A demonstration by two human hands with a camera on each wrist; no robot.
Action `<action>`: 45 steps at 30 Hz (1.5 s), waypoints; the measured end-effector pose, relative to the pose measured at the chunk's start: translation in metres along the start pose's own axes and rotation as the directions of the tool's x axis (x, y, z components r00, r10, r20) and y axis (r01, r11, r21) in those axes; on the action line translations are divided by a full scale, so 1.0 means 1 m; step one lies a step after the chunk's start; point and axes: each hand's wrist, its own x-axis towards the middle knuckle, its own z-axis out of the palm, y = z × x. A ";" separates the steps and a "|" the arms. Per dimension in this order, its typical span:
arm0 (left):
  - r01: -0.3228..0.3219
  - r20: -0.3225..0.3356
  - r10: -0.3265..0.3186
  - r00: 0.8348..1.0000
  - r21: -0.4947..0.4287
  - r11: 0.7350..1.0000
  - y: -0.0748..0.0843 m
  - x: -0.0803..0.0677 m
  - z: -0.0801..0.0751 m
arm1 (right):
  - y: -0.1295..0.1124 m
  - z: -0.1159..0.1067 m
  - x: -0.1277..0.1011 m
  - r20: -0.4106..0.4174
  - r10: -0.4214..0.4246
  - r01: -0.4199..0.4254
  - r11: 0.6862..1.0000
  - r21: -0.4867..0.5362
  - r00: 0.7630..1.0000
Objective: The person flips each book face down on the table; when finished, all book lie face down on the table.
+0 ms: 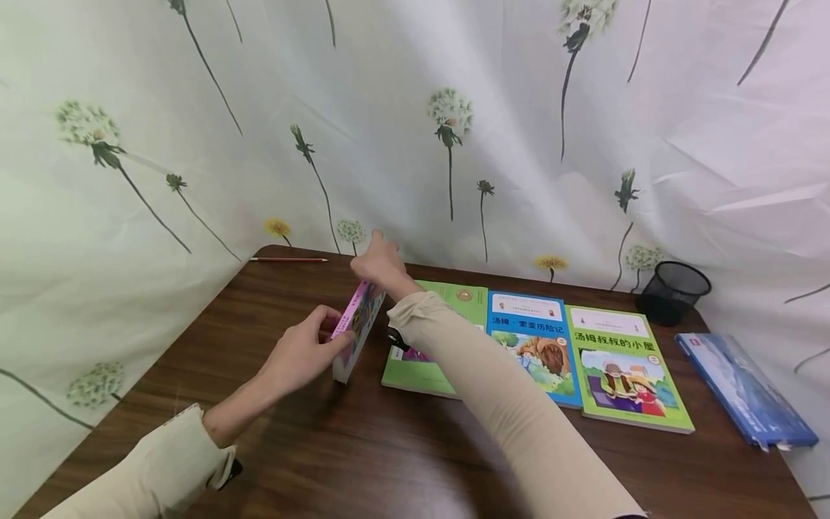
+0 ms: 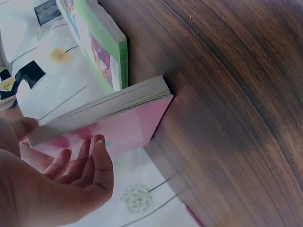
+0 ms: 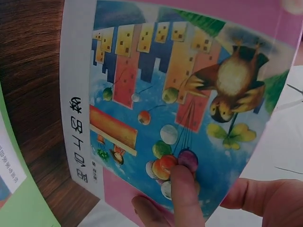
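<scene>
A pink paperback book (image 1: 367,317) stands on its edge on the brown table, left of the laid-out books. My left hand (image 1: 303,349) grips its near end, with the thumb on the illustrated cover. In the left wrist view, the fingers (image 2: 102,165) bend along the pink back cover, and the page edges face the camera. My right hand (image 1: 380,263) holds the far end. The right wrist view shows the front cover (image 3: 142,71), with a bird, balloons and buildings; fingertips (image 3: 182,182) press on it while the thumb is at the book's edge.
Right of the pink book lie a green book (image 1: 415,378), partly hidden by the right sleeve, a blue book (image 1: 528,306) and a yellow-green book (image 1: 638,339). A blue packet-like book (image 1: 746,389), black mesh cup (image 1: 671,292) and red pencil (image 1: 288,259) lie near the table's edges.
</scene>
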 end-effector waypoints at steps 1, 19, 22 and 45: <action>-0.003 0.003 0.003 1.000 -0.014 1.000 0.000 0.001 0.000 | 0.000 -0.002 0.000 -0.006 -0.006 0.006 1.000 -0.011 1.000; 0.275 0.222 -0.222 0.949 -0.246 0.930 -0.050 0.021 0.001 | 0.010 -0.014 0.007 0.045 -0.003 -0.007 0.973 0.230 0.999; 0.322 0.277 -0.245 0.929 -0.279 0.905 -0.055 0.021 0.001 | 0.013 -0.018 0.008 0.045 -0.006 -0.009 0.949 0.314 0.999; 0.348 0.176 -0.306 0.935 -0.308 0.886 -0.072 0.028 -0.016 | 0.061 -0.008 0.016 0.101 -0.120 0.094 0.968 0.232 0.988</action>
